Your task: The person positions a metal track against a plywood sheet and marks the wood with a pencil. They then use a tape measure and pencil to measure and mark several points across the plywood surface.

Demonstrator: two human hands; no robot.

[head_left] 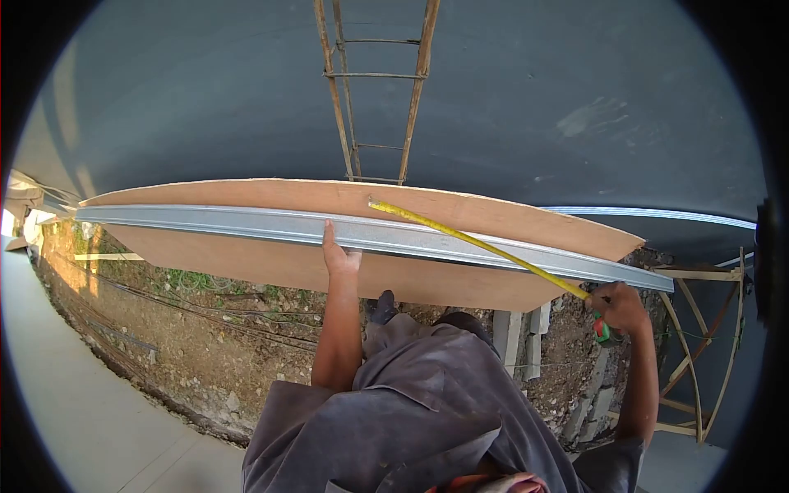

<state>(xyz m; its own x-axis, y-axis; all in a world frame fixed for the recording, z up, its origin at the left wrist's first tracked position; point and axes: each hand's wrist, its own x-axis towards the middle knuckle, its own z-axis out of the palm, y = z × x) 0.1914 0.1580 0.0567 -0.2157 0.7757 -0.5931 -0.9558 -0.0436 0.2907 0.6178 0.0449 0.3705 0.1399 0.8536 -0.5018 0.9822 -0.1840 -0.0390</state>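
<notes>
A long grey metal channel (246, 220) lies lengthwise across a plywood sheet (460, 287). My left hand (341, 259) grips the channel near its middle, one finger stretched over its face and the other fingers hidden beneath. At the channel's right end, my right hand (620, 308) is closed around a tape measure, with its yellow blade (485, 245) pulled out. The blade runs slantwise over the channel, and its tip rests above the sheet's far part. Just below my right hand shows the green and red tape case (602, 330).
A wooden ladder (374, 76) leans on the dark grey wall (205, 107) ahead. Wooden trestle framing (699, 361) stands at right. Shiny metal strips (657, 214) lie along the wall's foot. Below is rubble-strewn soil (205, 353) with concrete posts (509, 341), bordered by a pale slab (74, 370).
</notes>
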